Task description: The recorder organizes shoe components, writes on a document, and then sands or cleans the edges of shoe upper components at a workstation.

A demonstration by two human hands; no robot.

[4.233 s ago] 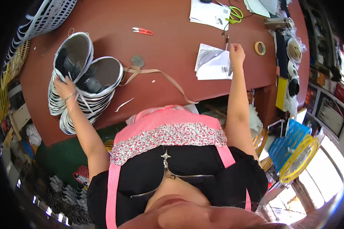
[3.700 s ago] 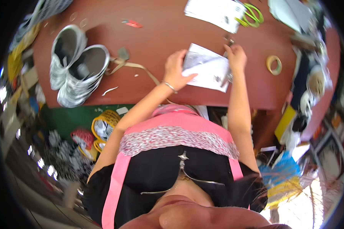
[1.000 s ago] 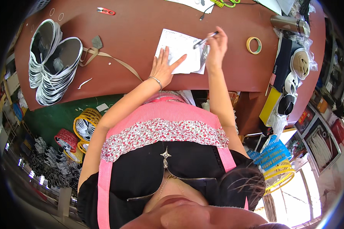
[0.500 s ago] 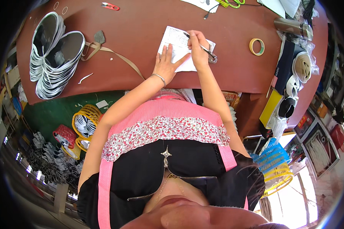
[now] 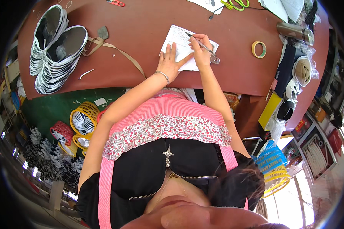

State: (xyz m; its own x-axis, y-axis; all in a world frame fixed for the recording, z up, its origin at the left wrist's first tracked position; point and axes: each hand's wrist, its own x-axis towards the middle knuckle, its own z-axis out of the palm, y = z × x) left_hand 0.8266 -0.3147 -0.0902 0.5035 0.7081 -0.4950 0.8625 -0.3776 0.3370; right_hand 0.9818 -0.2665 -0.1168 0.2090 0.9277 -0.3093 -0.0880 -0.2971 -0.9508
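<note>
A white sheet of paper with handwriting lies on the reddish-brown table. My left hand rests flat on its lower left part, fingers spread, with a bracelet at the wrist. Over the right side of the paper, my right hand is closed round a pen with a dark tip and clear barrel. The pen slants up to the left, its tip over the written lines; contact with the paper cannot be made out.
Stacked black-and-white shoe-upper-like pieces stand at the left, beside a tan strap. A tape roll lies right of the paper. A metal flask and rolled materials line the right edge. Red snips lie at the far edge.
The view has shifted slightly, moving the table items a little in the picture. My right hand's fingers have changed their hold on the pen slightly; my left hand stays on the paper.
</note>
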